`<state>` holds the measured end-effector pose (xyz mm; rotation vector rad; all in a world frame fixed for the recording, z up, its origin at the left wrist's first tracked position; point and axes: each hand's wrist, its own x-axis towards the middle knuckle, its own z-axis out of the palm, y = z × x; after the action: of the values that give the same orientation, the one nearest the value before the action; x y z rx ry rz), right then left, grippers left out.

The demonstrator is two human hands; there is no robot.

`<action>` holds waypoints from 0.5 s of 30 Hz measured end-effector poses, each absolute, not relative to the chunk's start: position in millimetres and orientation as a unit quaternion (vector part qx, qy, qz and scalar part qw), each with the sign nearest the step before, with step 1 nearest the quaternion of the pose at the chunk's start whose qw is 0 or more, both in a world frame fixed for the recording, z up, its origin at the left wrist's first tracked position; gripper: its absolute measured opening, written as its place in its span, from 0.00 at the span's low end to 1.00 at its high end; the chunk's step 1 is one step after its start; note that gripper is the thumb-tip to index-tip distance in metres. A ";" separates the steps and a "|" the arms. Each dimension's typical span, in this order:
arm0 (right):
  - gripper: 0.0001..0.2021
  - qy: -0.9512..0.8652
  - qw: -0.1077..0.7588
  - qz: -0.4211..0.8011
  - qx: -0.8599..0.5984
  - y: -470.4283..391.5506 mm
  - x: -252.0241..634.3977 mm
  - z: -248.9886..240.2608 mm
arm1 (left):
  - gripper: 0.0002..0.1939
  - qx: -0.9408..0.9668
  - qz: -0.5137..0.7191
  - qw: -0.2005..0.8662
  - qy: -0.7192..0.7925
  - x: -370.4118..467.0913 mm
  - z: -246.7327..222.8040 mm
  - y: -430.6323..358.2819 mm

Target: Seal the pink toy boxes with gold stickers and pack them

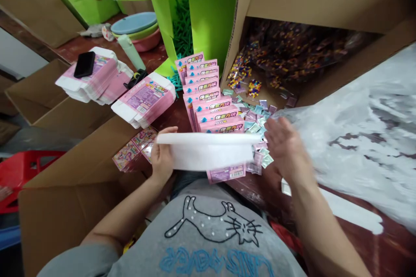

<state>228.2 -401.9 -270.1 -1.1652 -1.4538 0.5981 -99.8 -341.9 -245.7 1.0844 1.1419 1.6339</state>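
A long white sheet (211,156), folded along its far edge and smeared by motion, stretches in front of my chest. Its left end is gripped by my left hand (163,158), fingers closed around it. My right hand (284,147) is blurred, apart from the sheet's right end, with its fingers stretched out and nothing visible in them. Beyond the sheet stands a row of pink printed boxes (208,95), overlapping one another. Part of a pink printed piece (226,173) shows under the sheet. Small pastel packets (256,117) lie scattered by my right hand.
Stacked flat pink boxes (144,99) and a phone (85,64) on another stack are at left. An open carton (315,69) holds bags of colourful beads; a green box (208,26) holds green pieces. White plastic bags (364,138) and a white strip (351,212) lie right.
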 end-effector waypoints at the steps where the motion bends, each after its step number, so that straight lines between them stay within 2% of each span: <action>1: 0.33 -0.608 0.576 0.280 -0.470 -400.2 231.8 -255.0 | 0.23 0.440 0.671 0.383 0.457 -105.6 -238.3 -336.6; 4: 0.40 -0.642 0.565 0.334 -0.396 -390.9 224.5 -214.2 | 0.24 0.380 0.730 0.326 0.465 -108.3 -210.6 -317.9; 5: 0.40 -0.652 0.564 0.333 -0.382 -386.6 217.2 -204.5 | 0.25 0.365 0.742 0.328 0.456 -105.5 -200.3 -311.4; 8: 0.28 -0.627 0.618 0.302 -0.367 -372.2 187.0 -188.9 | 0.28 0.398 0.701 0.449 0.386 -91.5 -173.0 -296.5; 10: 0.23 -0.603 0.647 0.271 -0.381 -364.5 163.0 -186.0 | 0.26 0.428 0.656 0.515 0.348 -77.5 -162.1 -292.4; 15: 0.27 -0.660 0.600 0.221 -0.395 -360.9 108.8 -177.1 | 0.19 0.434 0.653 0.541 0.305 -29.3 -158.4 -301.7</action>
<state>108.8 -360.9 -177.1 -0.9160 -1.5294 0.5130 -29.3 -301.7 -158.4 1.0306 0.7246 1.5502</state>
